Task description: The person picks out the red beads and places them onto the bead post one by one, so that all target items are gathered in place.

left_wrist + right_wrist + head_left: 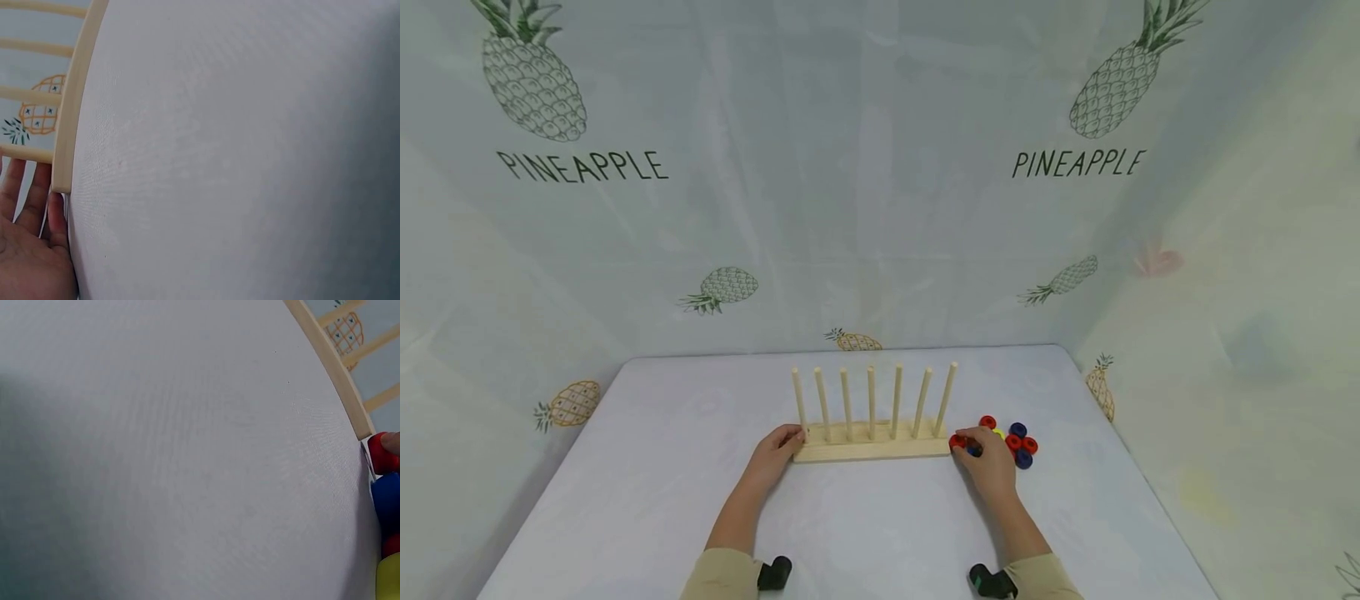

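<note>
A person's right hand [992, 467] pinches a red ring [957, 442] between thumb and finger just beside the right end of a wooden rack [872, 452] on a white table [865, 533]. The left hand [771, 454] rests its fingers against the rack's left end; whether it grips the wood cannot be told. The rack stands upright toward the table's far side, its seven pegs [871, 404] rising in a row from left to right. A blue ring [974, 451], partly hidden, lies beneath the right hand. Just right of that hand, more red and blue rings [1023, 459] sit bunched, with a yellow ring [998, 433] partly covered on the far side of the hand. Tan sleeves [722, 575] end in black fittings [775, 573] at both forearms. Behind the table hangs a pale cloth [865, 208] printed with pineapples [535, 87].
</note>
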Tool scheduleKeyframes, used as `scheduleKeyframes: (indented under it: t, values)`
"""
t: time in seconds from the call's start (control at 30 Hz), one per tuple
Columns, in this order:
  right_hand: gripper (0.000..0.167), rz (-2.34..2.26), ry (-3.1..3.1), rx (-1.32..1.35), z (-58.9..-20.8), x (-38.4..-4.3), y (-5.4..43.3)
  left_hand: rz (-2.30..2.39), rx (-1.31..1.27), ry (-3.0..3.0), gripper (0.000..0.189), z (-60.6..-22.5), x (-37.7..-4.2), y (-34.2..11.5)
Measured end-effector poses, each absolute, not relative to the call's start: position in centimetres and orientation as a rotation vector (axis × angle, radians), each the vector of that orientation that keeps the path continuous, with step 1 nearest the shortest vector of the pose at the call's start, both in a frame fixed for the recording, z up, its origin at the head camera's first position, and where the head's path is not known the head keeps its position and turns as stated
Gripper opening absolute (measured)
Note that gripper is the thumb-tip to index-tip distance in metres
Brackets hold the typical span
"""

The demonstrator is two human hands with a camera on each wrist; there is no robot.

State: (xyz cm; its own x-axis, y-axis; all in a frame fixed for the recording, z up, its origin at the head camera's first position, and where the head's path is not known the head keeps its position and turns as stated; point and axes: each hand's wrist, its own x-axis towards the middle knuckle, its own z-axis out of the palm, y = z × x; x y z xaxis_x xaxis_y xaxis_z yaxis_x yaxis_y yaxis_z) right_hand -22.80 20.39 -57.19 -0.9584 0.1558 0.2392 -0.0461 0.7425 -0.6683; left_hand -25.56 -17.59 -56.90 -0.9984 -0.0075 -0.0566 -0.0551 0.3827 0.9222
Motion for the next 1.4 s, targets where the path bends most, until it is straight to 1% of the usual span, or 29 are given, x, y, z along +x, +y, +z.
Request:
scheduleKeyframes:
  t: [0.33, 0.53, 0.67, 0.73, 0.83, 0.97, 1.07, 1.2, 1.4]
  values:
    - [0.029, 1.112, -2.641, -0.027, -56.5, -22.5, 20.6, 1.748, -0.079, 2.539, 0.029, -56.7, -25.3, -17.5]
    - [0.034, 1.225, -2.612, 0.002, -55.5, -22.4, 20.5, 1.775, -0.076, 2.528, 0.028, -56.7, -25.2, -17.8]
    - [0.033, 1.259, -2.605, 0.016, -54.8, -22.0, 20.1, 1.795, -0.069, 2.521, 0.029, -56.7, -25.1, -17.9]
    - [0.032, 1.275, -2.6, 0.024, -54.3, -21.8, 19.9, 1.797, -0.071, 2.516, 0.029, -56.5, -25.0, -17.8]
    - [0.031, 1.299, -2.6, 0.03, -53.9, -21.4, 19.6, 1.784, -0.056, 2.518, 0.028, -55.2, -24.3, -17.4]
    - [0.03, 1.32, -2.605, 0.038, -53.3, -20.7, 18.9, 1.791, -0.041, 2.51, 0.029, -55.5, -24.3, -17.4]
    - [0.031, 1.347, -2.601, 0.039, -52.6, -20.2, 18.4, 1.809, -0.008, 2.524, 0.034, -57.1, -24.8, -17.7]
    - [0.031, 1.399, -2.563, 0.069, -51.3, -19.7, 17.6, 1.792, 0.052, 2.581, 0.038, -57.3, -24.8, -17.7]
    - [0.03, 1.47, -2.465, 0.198, -49.4, -19.3, 16.1, 1.791, -0.038, 2.54, 0.032, -56.7, -24.8, -17.7]
